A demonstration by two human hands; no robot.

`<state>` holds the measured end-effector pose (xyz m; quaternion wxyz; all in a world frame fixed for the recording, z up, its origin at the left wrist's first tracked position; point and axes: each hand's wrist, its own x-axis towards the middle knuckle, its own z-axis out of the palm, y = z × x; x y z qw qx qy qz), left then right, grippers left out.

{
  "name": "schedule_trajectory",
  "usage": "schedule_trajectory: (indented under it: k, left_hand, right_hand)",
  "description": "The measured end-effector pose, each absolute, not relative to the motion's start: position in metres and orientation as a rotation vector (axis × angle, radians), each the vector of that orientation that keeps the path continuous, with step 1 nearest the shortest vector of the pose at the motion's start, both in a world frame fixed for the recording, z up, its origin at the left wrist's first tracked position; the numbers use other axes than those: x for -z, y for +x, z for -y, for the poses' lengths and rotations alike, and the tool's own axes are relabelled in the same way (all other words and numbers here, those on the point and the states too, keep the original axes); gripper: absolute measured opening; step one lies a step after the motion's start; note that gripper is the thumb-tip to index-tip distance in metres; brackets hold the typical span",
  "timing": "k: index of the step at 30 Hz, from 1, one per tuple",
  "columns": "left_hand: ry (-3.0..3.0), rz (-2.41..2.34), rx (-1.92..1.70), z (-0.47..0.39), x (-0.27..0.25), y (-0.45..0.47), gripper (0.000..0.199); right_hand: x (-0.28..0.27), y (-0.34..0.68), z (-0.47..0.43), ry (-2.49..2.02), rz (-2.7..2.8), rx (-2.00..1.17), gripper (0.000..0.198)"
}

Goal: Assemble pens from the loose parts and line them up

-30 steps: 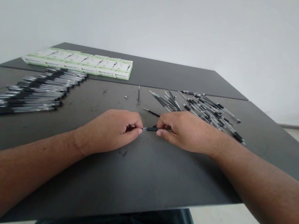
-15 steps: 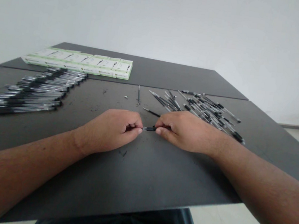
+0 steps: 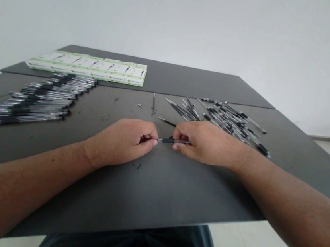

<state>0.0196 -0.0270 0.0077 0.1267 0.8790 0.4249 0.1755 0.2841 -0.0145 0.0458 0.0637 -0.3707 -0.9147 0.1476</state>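
Observation:
A pen [image 3: 167, 140] with a black grip lies level between my hands, low over the grey table. My left hand [image 3: 125, 138] is closed in a pinch on its left, tip end. Around the pen's barrel, the fingers and thumb of my right hand [image 3: 209, 143] are curled; part of the barrel shows between them, and its far end is hidden by the palm. Just beyond the pen lies a dark refill [image 3: 167, 121], partly covered by my right hand. Farther back are another thin refill [image 3: 153, 103] and a small metal pen tip [image 3: 140, 105].
Rows of pens [image 3: 40, 98] are laid out at the left. Behind them stands a line of white and green boxes [image 3: 98, 76]. At the right are a heap of pen barrels [image 3: 234, 124] and several loose refills [image 3: 181, 109]. Small dark marks dot the table [image 3: 157, 186].
My right hand's fingers have slid slightly right along the pen and loosened a little, so more of the grip and barrel shows. My left hand keeps its pinch.

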Motion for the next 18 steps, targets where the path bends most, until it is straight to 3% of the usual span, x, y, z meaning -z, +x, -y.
schedule_trajectory:
  k: [7, 15, 18]
  left_hand:
    - [2.561, -1.232, -0.517, 0.0270, -0.0095, 0.0211, 0.020]
    - [2.571, -1.237, -0.536, 0.0268, -0.0090, 0.0211, 0.022]
    - [2.573, -1.241, -0.527, 0.0265, -0.0089, 0.0210, 0.022]
  right_hand:
    - [-0.0453, 0.2832, 0.0138, -1.026, 2.855, -0.393, 0.023]
    - [-0.0441, 0.2828, 0.0148, -1.122, 2.803, -0.395, 0.016]
    - [-0.0445, 0.2817, 0.0152, -1.088, 2.853, -0.389, 0.023]
